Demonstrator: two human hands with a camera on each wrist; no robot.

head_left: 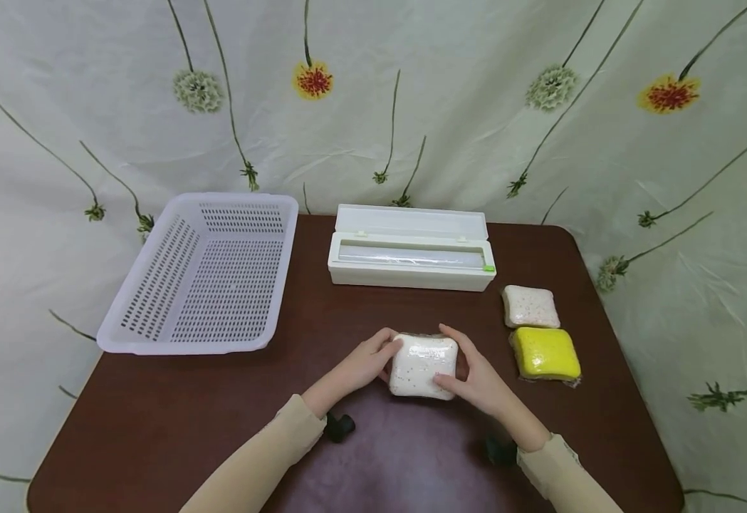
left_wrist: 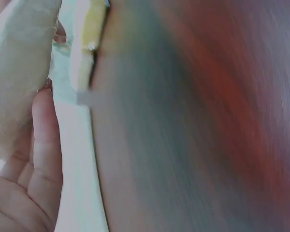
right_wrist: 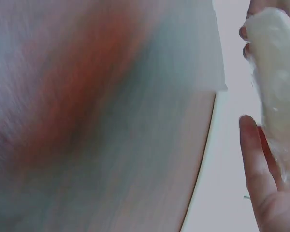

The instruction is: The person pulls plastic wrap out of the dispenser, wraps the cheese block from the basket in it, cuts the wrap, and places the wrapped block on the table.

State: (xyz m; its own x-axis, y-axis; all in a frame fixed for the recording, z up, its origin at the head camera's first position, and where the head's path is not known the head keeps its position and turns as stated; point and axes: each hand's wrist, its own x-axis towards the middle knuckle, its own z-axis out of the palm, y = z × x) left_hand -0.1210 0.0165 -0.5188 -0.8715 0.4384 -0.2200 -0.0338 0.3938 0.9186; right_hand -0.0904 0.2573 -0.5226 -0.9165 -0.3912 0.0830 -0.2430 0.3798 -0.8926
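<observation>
A white, speckled sponge (head_left: 421, 363) in clear film is held between both hands, over the near middle of the table. My left hand (head_left: 368, 360) grips its left side, thumb at the upper left corner. On the other side my right hand (head_left: 476, 377) holds it with the thumb on its face and fingers along the right edge. Seen edge-on, the wrapped sponge (left_wrist: 19, 67) fills the upper left of the left wrist view, with left-hand fingers (left_wrist: 46, 135) beneath it. In the right wrist view, the sponge (right_wrist: 278, 82) rests against the right hand's fingers (right_wrist: 253, 154).
A white cling film box (head_left: 411, 276), lid raised and roll inside, stands at the back. The white perforated basket (head_left: 270, 313) is at the back left. To the right lie another speckled white sponge (head_left: 530, 306) and a yellow sponge (head_left: 547, 354), both film-wrapped, on the dark table (head_left: 174, 427).
</observation>
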